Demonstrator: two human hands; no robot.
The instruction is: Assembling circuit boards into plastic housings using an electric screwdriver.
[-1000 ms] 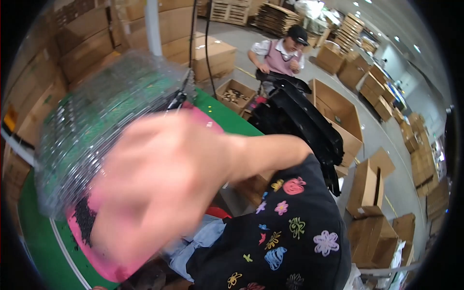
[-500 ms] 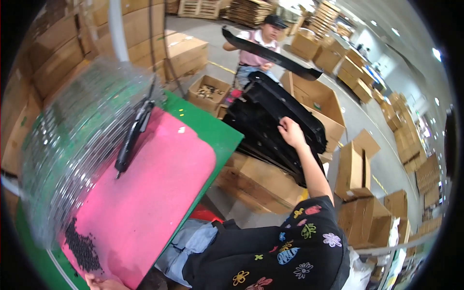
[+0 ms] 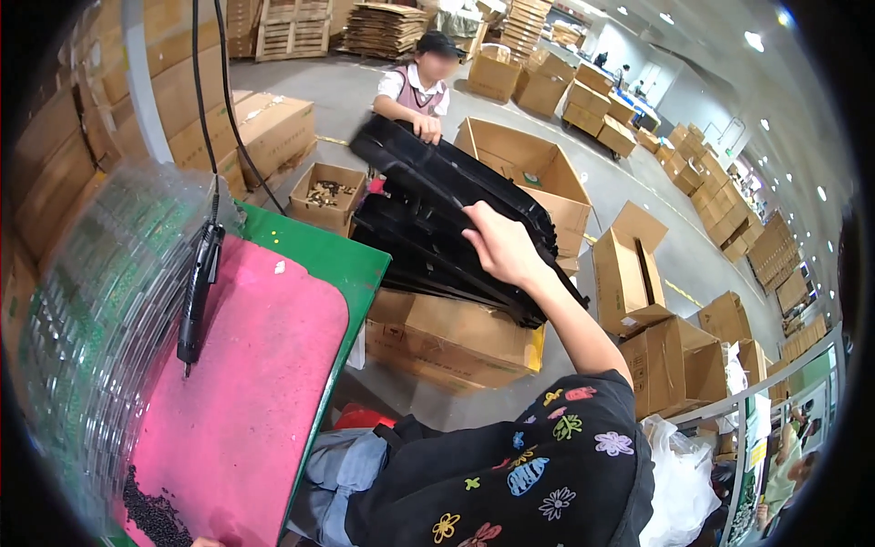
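My right hand (image 3: 503, 244) reaches out to a stack of long black plastic panels. Its fingers are closed on the near edge of the top black panel (image 3: 437, 173), which lies slanted over other black panels (image 3: 410, 242). On that panel's far side rests a co-worker's hand (image 3: 426, 128). Of my left hand (image 3: 208, 542) only a sliver shows at the lower edge, beside a pile of small black screws (image 3: 155, 515) on a pink mat (image 3: 246, 401); its fingers are hidden. A black electric screwdriver (image 3: 198, 296) hangs on its cable over the mat, apart from both hands.
Nested clear plastic trays (image 3: 82, 337) stand along the left of the green table (image 3: 314, 251). The panels rest above a cardboard box (image 3: 447, 342). An open carton (image 3: 547, 164) and a small box of parts (image 3: 324, 196) stand beyond. More cartons (image 3: 629, 269) line the right.
The view has swung right. My right hand has closed on the top panel's edge. The co-worker's raised black strip is no longer held up; their hand is now on the panel.
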